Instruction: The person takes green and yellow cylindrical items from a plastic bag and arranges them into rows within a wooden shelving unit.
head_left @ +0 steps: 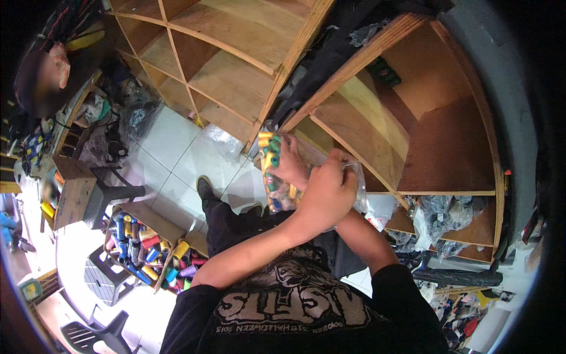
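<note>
My forearms cross in front of my body. My left hand [331, 183] is closed on the gathered edge of a clear plastic bag [312, 154]. Beneath that arm, my right hand [289, 165] reaches into the bag. Its fingers are curled against green thread spools [275, 145], partly hidden by the hand and the plastic. Yellow thread spools [266, 135] line the bag's left side, and several mixed-colour spools lie toward its bottom.
Wooden shelving [236, 68] stands ahead, and a wooden cabinet [445, 144] at right holds dark green items [383, 72]. Lower left, a cardboard box [144, 210] is full of coloured spools [138, 239]. Plastic stools [106, 274] and a chair [97, 330] stand beyond it. Another person [44, 82] is at upper left.
</note>
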Action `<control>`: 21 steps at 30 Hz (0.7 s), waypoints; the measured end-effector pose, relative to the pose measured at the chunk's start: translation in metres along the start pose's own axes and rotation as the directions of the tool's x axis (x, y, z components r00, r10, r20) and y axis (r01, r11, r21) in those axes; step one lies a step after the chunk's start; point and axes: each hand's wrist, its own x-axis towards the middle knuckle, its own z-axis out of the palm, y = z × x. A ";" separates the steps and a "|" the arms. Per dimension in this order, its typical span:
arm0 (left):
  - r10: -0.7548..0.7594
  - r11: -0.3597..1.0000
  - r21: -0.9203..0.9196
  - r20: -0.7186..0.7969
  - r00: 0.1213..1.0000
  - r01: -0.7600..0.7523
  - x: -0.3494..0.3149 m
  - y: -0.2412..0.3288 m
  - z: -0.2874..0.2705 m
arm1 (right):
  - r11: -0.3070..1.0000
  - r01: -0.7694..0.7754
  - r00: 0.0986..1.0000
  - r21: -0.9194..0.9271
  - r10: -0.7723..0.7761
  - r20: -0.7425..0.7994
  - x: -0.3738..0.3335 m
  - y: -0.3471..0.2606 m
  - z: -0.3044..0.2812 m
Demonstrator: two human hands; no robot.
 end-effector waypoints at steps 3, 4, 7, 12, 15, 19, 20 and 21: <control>-0.007 0.996 -0.083 0.041 0.999 0.010 -0.001 -0.007 0.000 | 0.991 -0.094 0.972 -0.093 0.111 0.205 0.003 -0.016 -0.014; -0.001 0.993 -0.116 0.042 0.999 0.006 -0.001 -0.015 -0.002 | 0.990 -0.067 0.926 -0.126 0.109 0.360 0.009 -0.036 -0.028; -0.004 0.995 -0.099 0.040 0.999 0.008 -0.001 -0.022 0.005 | 0.992 -0.044 0.959 -0.115 0.074 0.273 -0.005 -0.015 -0.011; -0.099 0.988 -0.102 0.132 0.986 0.113 -0.007 -0.014 -0.001 | 0.997 0.006 0.985 -0.079 0.008 0.174 -0.010 -0.016 0.005; -0.115 0.991 -0.053 0.149 0.982 0.124 -0.009 -0.015 -0.004 | 0.989 -0.142 0.965 -0.034 0.146 0.218 -0.007 -0.018 0.010; 0.003 0.996 -0.091 0.072 0.997 0.004 -0.009 -0.020 -0.006 | 0.985 -0.116 0.959 -0.129 0.144 0.242 -0.004 -0.024 -0.003; -0.006 0.995 -0.103 0.083 0.997 0.015 -0.009 -0.021 -0.006 | 0.980 -0.134 0.950 -0.148 0.169 0.262 -0.004 -0.028 -0.008; -0.015 0.993 -0.115 0.094 0.995 0.026 -0.009 -0.022 -0.006 | 0.982 -0.070 0.978 -0.175 0.103 0.183 -0.005 -0.023 -0.003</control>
